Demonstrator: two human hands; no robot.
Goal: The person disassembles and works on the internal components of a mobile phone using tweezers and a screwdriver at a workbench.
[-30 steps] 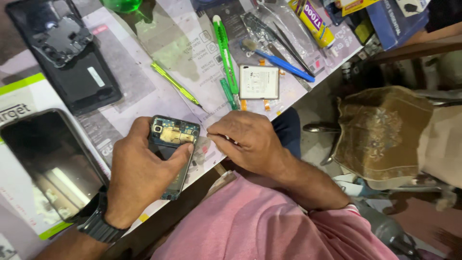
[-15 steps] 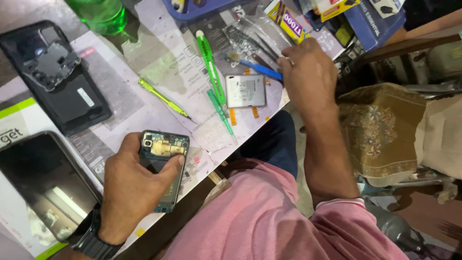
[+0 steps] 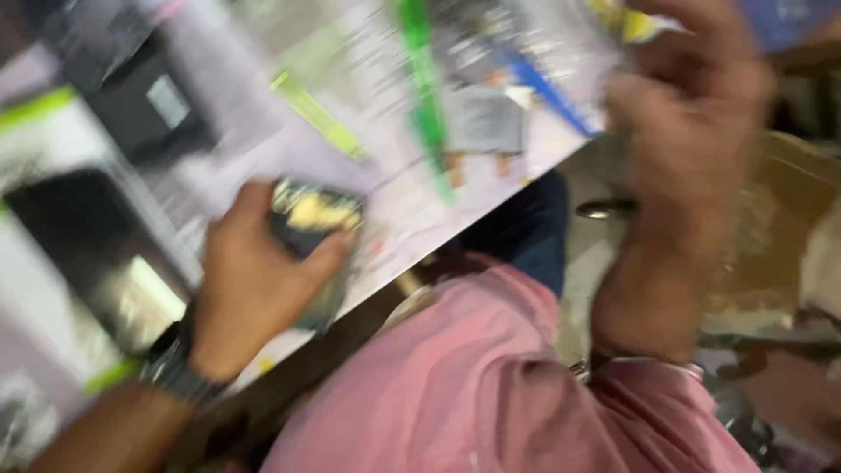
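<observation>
Hands point(image 3: 254, 280) blurred, phone point(image 3: 315, 223) half-hidden

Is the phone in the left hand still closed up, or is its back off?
Back off: the phone in the left hand shows exposed yellowish internals instead of a cover. Blur hides finer detail.

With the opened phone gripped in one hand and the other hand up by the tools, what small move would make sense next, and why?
Probably the right hand closes on a tool at the table's far edge, near the blue tool. It is raised there, apart from the opened phone, which the left hand grips on the table. Blur hides whether it holds anything.
</observation>
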